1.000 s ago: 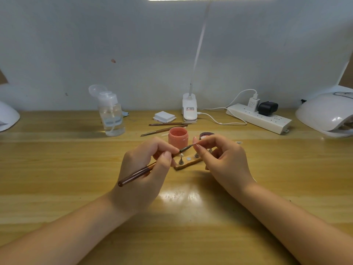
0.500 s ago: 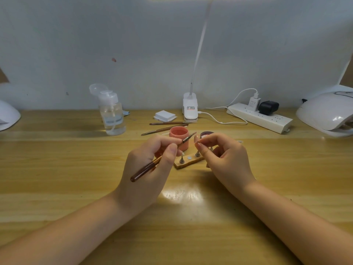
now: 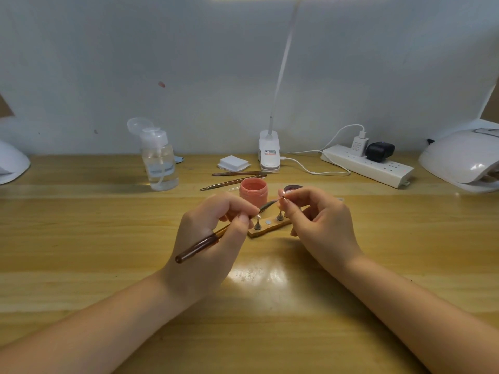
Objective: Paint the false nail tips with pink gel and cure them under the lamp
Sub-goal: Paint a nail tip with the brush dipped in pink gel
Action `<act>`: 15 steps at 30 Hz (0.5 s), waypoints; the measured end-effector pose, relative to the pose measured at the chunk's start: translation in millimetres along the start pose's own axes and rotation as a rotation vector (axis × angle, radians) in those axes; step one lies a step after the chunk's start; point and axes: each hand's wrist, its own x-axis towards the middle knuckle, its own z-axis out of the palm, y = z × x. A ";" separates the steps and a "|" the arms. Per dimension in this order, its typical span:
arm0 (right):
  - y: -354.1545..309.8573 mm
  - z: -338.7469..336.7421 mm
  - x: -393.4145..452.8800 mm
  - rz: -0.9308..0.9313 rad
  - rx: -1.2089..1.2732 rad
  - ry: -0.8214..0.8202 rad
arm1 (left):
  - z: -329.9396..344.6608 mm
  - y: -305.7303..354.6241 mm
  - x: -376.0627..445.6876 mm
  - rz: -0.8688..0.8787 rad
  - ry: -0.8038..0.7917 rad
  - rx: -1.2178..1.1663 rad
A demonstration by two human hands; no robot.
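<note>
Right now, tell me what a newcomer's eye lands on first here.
Mid-table, the left hand grips a dark brown paintbrush whose tip meets a small nail tip pinched by the right hand. Just behind stands a coral-pink plastic jar. At the far right edge sits a glossy white curing lamp.

A single head-worn wide-angle view looks forward and down across the wooden table [image 3: 81,238] toward its far edge and the wall [image 3: 108,63]. It sits close above the near edge.

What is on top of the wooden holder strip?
On the wooden holder strip stand two metal pegs and a flat disc. The right hand covers its far end.
</note>
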 end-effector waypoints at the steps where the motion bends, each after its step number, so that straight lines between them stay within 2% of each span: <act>1: -0.3 0.2 0.0 -0.001 0.002 -0.002 | 0.4 0.4 0.4 0.005 0.005 -0.002; 15: -3.2 -0.4 -1.1 0.015 0.009 0.007 | 2.5 0.1 0.5 -0.046 -0.016 0.046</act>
